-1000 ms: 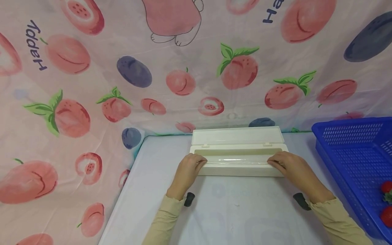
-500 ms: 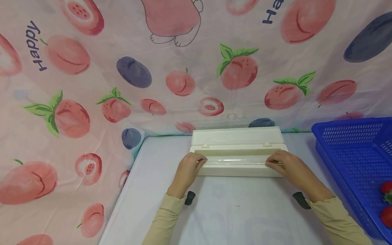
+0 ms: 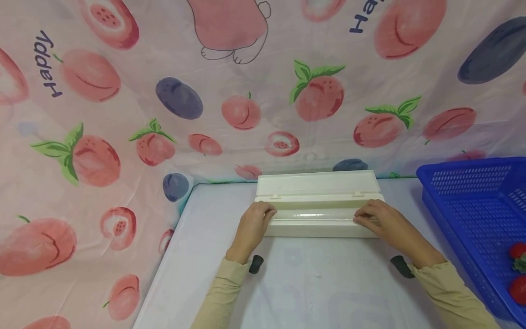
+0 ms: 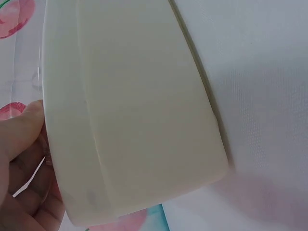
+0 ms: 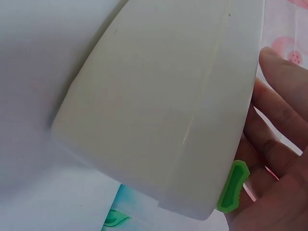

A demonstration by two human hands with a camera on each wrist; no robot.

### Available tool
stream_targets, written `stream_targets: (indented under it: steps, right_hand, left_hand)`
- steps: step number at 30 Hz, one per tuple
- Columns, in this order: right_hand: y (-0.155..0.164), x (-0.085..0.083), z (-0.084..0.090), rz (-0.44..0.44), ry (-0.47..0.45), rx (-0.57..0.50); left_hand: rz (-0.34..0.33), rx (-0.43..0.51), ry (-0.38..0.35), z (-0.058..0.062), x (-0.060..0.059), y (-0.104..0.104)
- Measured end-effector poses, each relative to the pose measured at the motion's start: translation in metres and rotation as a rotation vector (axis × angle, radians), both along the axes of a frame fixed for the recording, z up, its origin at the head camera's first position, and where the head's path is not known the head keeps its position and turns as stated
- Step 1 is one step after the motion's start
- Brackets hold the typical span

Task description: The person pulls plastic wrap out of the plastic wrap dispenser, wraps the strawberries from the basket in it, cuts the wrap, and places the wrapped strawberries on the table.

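Gripped edge hidden: left hand (image 3: 249,226) and right hand (image 3: 389,226) pinch clear plastic film (image 3: 314,214) at white oblong plastic box (image 3: 320,230); right hand has shifted slightly inward.

– What wording is carried by the fruit-patterned cloth (image 3: 135,87)?
– The word "Happy" (image 3: 48,64), pictured at far left, is printed in dark blue, running upward.
– And at the top, right of center?
– The letters "Ha" (image 3: 363,17) are seen in similar dark print, cropped by the view's upper edge.
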State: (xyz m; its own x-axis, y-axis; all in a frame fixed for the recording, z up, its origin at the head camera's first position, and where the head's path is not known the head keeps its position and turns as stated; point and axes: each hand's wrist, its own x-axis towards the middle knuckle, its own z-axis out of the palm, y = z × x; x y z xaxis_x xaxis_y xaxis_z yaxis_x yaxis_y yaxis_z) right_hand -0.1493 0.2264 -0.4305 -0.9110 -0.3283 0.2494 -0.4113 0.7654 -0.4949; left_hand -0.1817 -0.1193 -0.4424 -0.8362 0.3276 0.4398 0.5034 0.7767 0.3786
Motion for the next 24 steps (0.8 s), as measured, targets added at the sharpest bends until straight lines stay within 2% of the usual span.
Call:
stream_targets:
  steps: [6, 19, 24]
  right_hand:
    - [0.0002, -0.0014, 0.0002, -0.014, -0.004, -0.010]
    - [-0.0005, -0.0031, -0.0041, -0.009, 0.104, -0.019]
    - [-0.0067, -0.0029, -0.0056, -0.045, 0.134, -0.009]
  left_hand:
    - [0.012, 0.020, -0.011, 0.0019, -0.0003, 0.0007]
    - [0.021, 0.068, -0.031, 0.0070, -0.0028, 0.0001]
    - [0.014, 0.119, -0.055, 0.0090, -0.0041, 0.0008]
